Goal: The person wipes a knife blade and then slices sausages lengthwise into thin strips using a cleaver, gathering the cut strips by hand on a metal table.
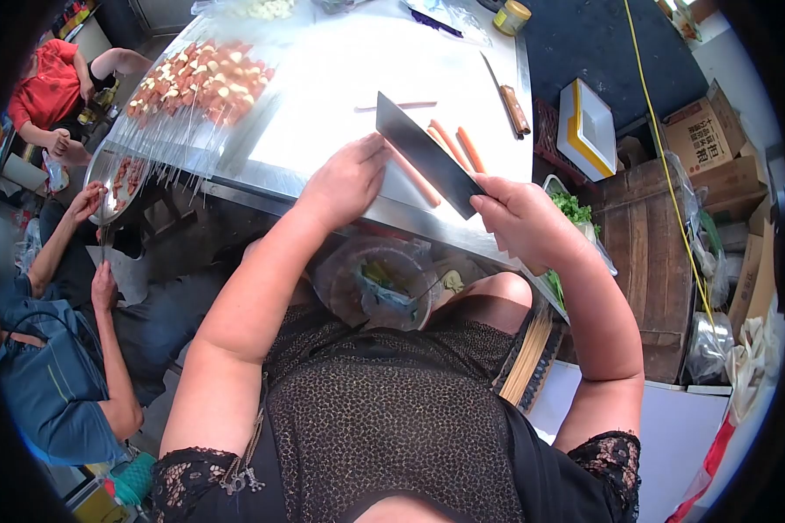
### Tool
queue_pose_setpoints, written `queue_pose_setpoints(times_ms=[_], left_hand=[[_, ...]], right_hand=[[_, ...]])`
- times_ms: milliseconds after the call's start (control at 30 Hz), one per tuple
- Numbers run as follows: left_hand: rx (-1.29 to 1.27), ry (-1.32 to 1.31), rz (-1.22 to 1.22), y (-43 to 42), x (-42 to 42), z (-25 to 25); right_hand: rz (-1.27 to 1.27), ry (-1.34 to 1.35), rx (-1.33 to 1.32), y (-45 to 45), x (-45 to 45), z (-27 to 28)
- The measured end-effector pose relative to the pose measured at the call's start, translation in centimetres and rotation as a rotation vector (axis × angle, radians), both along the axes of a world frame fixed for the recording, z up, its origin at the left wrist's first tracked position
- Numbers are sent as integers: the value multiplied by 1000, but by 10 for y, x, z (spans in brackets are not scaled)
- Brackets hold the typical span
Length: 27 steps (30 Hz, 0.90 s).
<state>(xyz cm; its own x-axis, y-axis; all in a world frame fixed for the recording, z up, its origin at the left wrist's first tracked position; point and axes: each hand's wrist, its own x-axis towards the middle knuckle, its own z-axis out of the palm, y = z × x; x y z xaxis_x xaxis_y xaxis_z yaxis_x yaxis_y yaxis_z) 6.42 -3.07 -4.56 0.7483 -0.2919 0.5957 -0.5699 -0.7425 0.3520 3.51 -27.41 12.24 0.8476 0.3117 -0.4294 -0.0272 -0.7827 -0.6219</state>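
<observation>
My right hand [523,218] grips a cleaver [423,150] by its handle end, the broad dark blade slanting up to the left above the table. Close to the blade's far end, my left hand [347,181] has its fingers bent together on the upper end of a long pink sausage [417,177]. The sausage lies near the table's front edge, partly under the blade. Beyond the cleaver are a few orange-pink sausages [469,150], partly covered by it. A thin reddish strip [398,106] lies further back on the white tabletop [323,87].
Many loaded skewers [202,83] are heaped at the table's left. A wooden-handled knife [513,109] and a jar [511,17] are at the right. Below the front edge stands a lined bin [327,275]. Two people sit left; one's hand [85,200] is by a bowl.
</observation>
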Motion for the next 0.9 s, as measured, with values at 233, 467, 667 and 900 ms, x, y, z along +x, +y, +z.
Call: queue_pose_setpoints(times_ms=[233,467,667,900], left_hand=[[5,60,5,0,1,1],[-12,75,-3,-1,-1,6],[-15,70,-16,-1,0,6],[-13,69,-28,0,2,4]], right_hand=[[6,14,-15,3,1,2],[50,57,-36,3,12,7],[76,69,-48,0,25,6],[107,92,-48,6,27,12]])
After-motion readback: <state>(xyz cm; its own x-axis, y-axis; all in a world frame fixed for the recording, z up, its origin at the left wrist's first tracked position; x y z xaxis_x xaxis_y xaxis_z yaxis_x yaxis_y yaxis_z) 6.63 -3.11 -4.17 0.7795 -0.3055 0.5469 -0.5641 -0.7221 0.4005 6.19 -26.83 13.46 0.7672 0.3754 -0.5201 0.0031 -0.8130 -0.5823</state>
